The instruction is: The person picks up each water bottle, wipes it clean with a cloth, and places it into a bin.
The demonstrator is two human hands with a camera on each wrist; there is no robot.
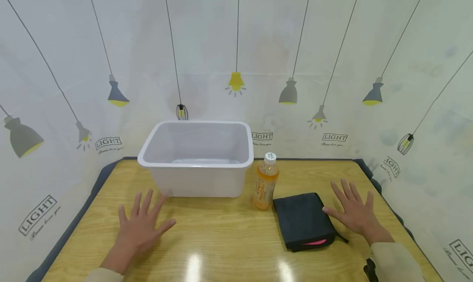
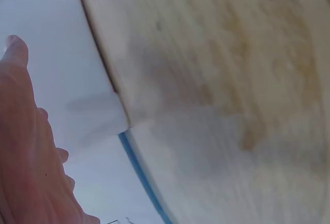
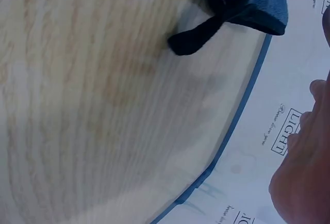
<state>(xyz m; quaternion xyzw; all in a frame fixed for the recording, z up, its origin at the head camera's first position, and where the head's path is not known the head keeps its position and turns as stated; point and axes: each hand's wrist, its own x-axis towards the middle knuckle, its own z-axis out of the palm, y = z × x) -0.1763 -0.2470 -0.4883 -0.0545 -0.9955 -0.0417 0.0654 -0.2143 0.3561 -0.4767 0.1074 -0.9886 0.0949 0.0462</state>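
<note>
My left hand (image 1: 138, 228) is over the left part of the table with its fingers spread and nothing in it. Just beyond its fingertips stands a white plastic tub (image 1: 199, 179), its inside facing up. To the right of the tub is an upright bottle of orange drink (image 1: 264, 187) with a white cap. A black fabric pouch (image 1: 303, 220) lies beside the bottle, with a strip of pink at its near edge and a short strap (image 3: 193, 39). My right hand (image 1: 354, 212), fingers spread and holding nothing, is right of the pouch; its thumb appears close to the pouch's edge.
The wood-grain table (image 1: 221, 241) has a dark blue edging (image 1: 107, 175). A pale sheet (image 1: 332, 35) printed with hanging lamps surrounds its back and sides. A dark band (image 1: 370, 269) is on the right sleeve.
</note>
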